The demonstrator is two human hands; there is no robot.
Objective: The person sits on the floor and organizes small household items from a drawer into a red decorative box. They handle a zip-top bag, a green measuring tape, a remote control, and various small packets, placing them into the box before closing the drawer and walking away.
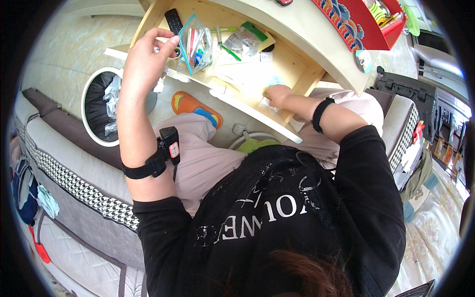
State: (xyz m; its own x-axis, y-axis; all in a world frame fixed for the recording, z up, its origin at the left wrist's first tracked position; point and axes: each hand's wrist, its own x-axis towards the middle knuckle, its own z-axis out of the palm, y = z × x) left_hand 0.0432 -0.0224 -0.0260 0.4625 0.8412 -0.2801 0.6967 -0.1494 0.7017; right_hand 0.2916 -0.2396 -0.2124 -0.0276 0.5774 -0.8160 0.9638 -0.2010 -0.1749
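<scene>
An open wooden drawer (297, 70) lies before me. My left hand (154, 50) is at its left end, thumb and forefinger at the teal edge of a clear zip bag (196, 48) of pens and small items; whether they grip it I cannot tell. A black remote control (173, 21) lies just behind. My right hand (277, 96) is inside the drawer's right part, fingers down near a small whitish piece (268, 105); its grip is unclear. Between the hands are a clear bag with a green top (245, 41) and a green pen (231, 53).
A white-rimmed bin (84, 107) with a black liner and clear plastic stands at the left. An orange slipper (185, 104) is on the floor below the drawer. A red box (371, 37) stands on the desktop (315, 41); a dark suitcase (408, 92) is at the right.
</scene>
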